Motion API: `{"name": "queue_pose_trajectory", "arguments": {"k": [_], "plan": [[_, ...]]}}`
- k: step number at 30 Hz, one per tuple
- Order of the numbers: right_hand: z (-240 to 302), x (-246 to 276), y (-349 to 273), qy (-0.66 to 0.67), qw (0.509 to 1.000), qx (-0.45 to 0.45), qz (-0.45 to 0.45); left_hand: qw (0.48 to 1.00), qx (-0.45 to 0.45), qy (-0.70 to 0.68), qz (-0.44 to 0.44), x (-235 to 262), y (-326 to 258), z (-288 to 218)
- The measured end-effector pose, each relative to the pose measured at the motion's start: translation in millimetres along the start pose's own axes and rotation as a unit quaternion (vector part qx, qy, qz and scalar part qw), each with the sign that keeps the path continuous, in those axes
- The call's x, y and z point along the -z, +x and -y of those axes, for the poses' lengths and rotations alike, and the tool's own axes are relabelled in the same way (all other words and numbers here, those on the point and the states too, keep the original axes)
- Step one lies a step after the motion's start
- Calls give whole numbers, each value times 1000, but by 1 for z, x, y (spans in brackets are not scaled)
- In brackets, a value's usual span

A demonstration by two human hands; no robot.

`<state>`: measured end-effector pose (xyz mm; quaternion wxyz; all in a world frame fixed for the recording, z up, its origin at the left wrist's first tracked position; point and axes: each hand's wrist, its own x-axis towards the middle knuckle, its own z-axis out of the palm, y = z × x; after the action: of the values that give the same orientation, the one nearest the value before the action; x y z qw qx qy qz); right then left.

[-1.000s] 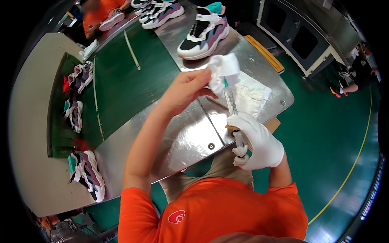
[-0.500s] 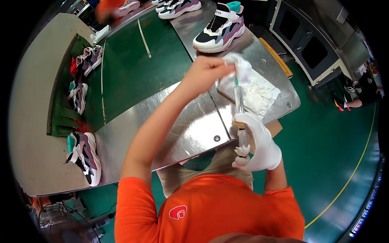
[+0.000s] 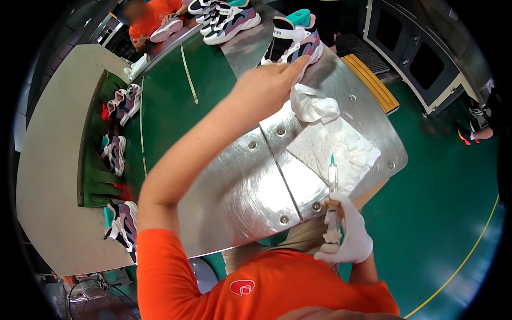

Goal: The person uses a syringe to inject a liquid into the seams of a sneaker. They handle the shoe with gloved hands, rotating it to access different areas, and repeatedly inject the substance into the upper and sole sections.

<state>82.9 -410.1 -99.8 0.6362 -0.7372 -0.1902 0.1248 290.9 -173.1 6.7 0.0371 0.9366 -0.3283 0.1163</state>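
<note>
My gloved right hand is closed around a clear syringe, whose green needle tip points away from me over a folded white cloth. A crumpled white cloth lies at the far edge of that pad. My bare left hand is across the toe of a black, white and purple sneaker with a teal insert; its thumb side lies against the shoe and the other fingers are mostly hidden. The sneaker stands on the metal table.
More sneakers stand at the far end, and several sit along a green rack on the left. Beyond the table, a person in orange holds a shoe. A dark cabinet stands far right. A fan is lower left.
My left hand has let go of the crumpled cloth, now on the pad, and moved onto the sneaker. My right hand has drawn the syringe back toward me. The view has shifted.
</note>
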Motion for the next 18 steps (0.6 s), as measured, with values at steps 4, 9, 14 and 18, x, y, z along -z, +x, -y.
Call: {"name": "queue_pose_trajectory", "arguments": {"k": [4, 9, 14, 18], "plan": [[3, 3, 0, -35, 999, 20, 19, 901, -244, 353, -72, -8, 52, 65], [3, 2, 0, -60, 997, 41, 20, 764, -357, 536, -39, -41, 117, 115], [6, -6, 5, -109, 992, 61, 3, 784, -332, 519, -77, -33, 109, 148], [21, -4, 8, -138, 989, 51, 20, 851, -222, 470, -81, 34, 24, 134]]}}
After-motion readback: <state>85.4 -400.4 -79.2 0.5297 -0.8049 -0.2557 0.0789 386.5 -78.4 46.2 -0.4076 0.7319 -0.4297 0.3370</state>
